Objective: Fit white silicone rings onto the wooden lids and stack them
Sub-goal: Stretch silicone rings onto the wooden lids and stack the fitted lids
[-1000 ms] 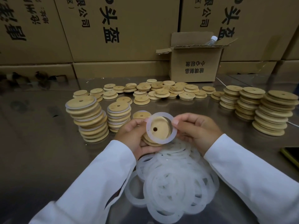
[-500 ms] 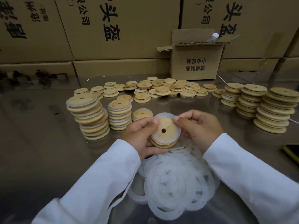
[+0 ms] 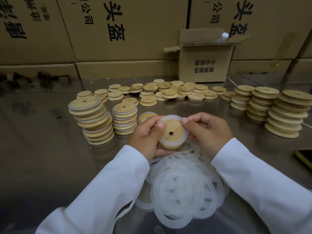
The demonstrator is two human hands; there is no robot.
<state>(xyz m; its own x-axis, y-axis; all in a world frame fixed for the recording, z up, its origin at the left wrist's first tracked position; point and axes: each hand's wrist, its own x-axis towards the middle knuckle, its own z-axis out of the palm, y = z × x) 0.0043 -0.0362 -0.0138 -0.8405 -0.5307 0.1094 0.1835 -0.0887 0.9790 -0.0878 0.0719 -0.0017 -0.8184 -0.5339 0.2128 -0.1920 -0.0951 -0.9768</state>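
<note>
My left hand (image 3: 146, 135) cradles a small stack of wooden lids (image 3: 170, 146) at the centre of the view. The top lid (image 3: 172, 130) has a centre hole and a white silicone ring (image 3: 183, 138) lying around its raised step. My right hand (image 3: 207, 130) pinches the ring's right edge, and both thumbs press on the ring. A heap of loose white rings (image 3: 184, 183) lies on the table below my hands. Two stacks of ringed lids (image 3: 92, 120) (image 3: 125, 118) stand to the left, with one ringed lid (image 3: 146, 116) beside them.
Loose bare lids (image 3: 168, 93) are scattered across the far table. Tall stacks of bare lids (image 3: 287, 114) stand at the right. An open small carton (image 3: 205, 65) with a bottle sits behind, in front of a wall of large cartons. A dark flat object (image 3: 305, 157) lies at the right edge.
One second ago the ring was held up open above the lid. It has since come down over the lid and now sits around its step, with my thumbs pressing it.
</note>
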